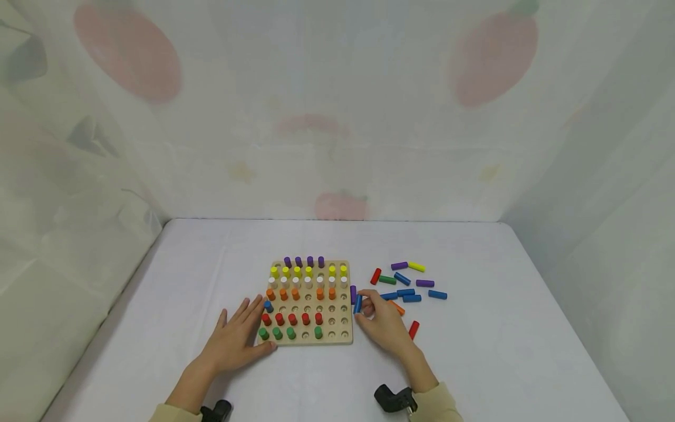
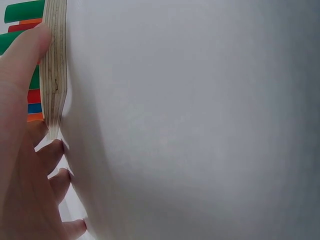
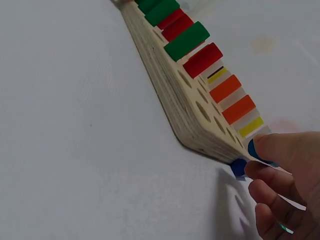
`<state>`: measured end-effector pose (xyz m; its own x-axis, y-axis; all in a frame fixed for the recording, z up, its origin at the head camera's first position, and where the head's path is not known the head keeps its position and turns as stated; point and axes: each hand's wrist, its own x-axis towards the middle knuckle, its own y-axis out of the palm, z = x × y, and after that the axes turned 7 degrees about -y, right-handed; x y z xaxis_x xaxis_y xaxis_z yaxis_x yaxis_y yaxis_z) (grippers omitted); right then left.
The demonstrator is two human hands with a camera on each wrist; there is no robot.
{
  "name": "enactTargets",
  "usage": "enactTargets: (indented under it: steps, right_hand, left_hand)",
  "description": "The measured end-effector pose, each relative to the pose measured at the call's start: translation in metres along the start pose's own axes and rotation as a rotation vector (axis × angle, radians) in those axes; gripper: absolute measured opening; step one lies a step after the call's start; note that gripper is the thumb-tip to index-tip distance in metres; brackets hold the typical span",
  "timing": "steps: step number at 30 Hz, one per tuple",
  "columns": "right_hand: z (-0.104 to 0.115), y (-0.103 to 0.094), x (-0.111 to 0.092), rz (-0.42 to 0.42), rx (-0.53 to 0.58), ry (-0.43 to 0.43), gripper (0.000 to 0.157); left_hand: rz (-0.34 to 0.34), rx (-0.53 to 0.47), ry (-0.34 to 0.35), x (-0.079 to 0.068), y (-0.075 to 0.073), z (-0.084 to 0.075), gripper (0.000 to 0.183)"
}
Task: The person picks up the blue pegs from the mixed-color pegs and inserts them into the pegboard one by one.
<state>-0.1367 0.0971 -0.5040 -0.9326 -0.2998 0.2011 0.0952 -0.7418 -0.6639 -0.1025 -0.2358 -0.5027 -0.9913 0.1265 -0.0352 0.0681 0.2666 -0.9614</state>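
A wooden pegboard (image 1: 337,328) lies flat, with rows of coloured pegs upright in its holes. My left hand (image 1: 234,340) rests along its left side, fingers spread and fairly straight; in the left wrist view the thumb (image 2: 37,42) touches the board's edge. Just past the right edge, my right hand (image 1: 384,322) pinches a blue peg (image 1: 358,303) between thumb and forefinger. The same blue peg (image 3: 256,150) is partly covered by the thumb in the right wrist view. A purple peg (image 1: 353,295) lies against the board's right edge. One blue peg (image 1: 268,306) stands in the row below orange.
Loose pegs are scattered right of the board, among them a green peg (image 1: 387,280), a yellow peg (image 1: 416,266), a blue peg (image 1: 437,295) and a red peg (image 1: 413,329). An orange peg (image 1: 398,308) lies close behind my right hand. White cloth (image 1: 474,363) covers the table.
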Motion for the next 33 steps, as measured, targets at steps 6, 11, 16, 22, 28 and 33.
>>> enactTargets:
  steps: [6,11,16,22,28,33]
  right_hand:
    - [0.003,0.0,0.005,-0.026,0.035,-0.024,0.046]
    - [0.008,0.0,0.01,-0.03,0.088,-0.031,0.044]
    - [0.015,0.0,0.012,-0.014,0.154,-0.02,0.043]
    - [0.023,0.003,0.017,0.005,0.175,-0.027,0.043]
    - [0.032,0.007,0.024,0.036,0.214,-0.048,0.042]
    - [0.04,0.013,0.03,0.055,0.206,-0.077,0.04]
  left_hand:
    - [0.0,0.001,0.0,0.0,0.001,0.001,0.098]
    - [0.0,0.0,0.0,0.001,0.001,0.001,0.099]
    - [0.009,-0.002,-0.006,0.0,0.0,0.0,0.099]
    - [0.012,-0.005,-0.007,-0.001,-0.001,-0.001,0.098]
    - [0.015,-0.018,-0.002,-0.001,-0.002,-0.001,0.097]
    - [0.016,-0.023,-0.001,0.0,-0.002,-0.001,0.096]
